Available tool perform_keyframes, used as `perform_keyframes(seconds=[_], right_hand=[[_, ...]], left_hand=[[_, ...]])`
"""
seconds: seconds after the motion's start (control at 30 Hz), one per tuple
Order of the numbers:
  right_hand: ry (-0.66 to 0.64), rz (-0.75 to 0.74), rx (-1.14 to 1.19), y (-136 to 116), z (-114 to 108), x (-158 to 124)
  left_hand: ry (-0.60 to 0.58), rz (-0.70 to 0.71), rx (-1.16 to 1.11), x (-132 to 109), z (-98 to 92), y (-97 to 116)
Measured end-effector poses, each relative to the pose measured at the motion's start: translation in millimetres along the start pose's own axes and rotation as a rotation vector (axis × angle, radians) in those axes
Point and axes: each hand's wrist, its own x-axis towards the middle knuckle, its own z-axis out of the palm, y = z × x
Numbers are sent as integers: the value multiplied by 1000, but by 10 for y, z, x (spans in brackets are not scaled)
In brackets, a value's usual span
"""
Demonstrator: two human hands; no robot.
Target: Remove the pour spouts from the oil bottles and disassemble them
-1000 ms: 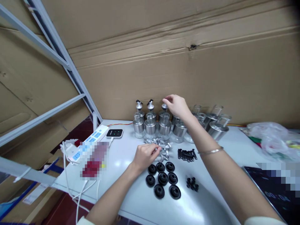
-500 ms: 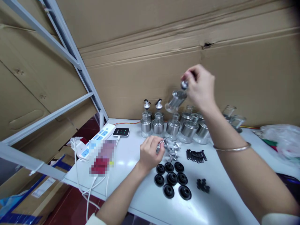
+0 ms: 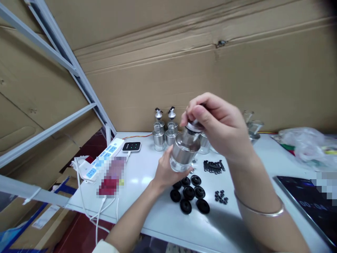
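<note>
A glass bottle [image 3: 184, 151] with a brushed-metal band is held tilted above the table. Round its lower side, my left hand [image 3: 165, 170] is closed, partly hidden behind it. My right hand [image 3: 221, 130] grips the silver pourer top [image 3: 194, 126] at the bottle's neck; the fingers cover most of that top. Just below the bottle lie several black ringed discs [image 3: 189, 192]. Silver metal pieces on the table are almost wholly hidden by the bottle and my left hand.
Behind, two bottles wear silver pourers [image 3: 171, 113], near several uncapped bottles [image 3: 159, 137]. Black strips [image 3: 213, 166] and small black pieces [image 3: 221, 196] lie right of the discs. At left are a power strip [image 3: 105, 158] and a black-faced device [image 3: 131, 147]; at right, a timer screen [image 3: 308, 203].
My right hand has lowered the bottle toward me. My left hand has left the silver pieces and closed on the bottle. The view has shifted, bringing more of the timer screen in.
</note>
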Motion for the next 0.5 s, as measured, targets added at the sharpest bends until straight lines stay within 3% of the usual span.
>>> perform_keyframes(seconds=[0.1, 0.2, 0.3, 0.4, 0.5], right_hand=[[105, 42, -115, 73, 22, -43], [188, 159, -217, 119, -16, -31], [181, 235, -163, 147, -63, -7], [202, 242, -27, 162, -91, 12], [200, 249, 35, 180, -143, 34]], left_hand=[[48, -72, 16, -42, 62, 5], [119, -9, 86, -71, 114, -3], [161, 65, 147, -79, 124, 2], [91, 21, 78, -59, 85, 87], [-72, -116, -170, -23, 28, 220]])
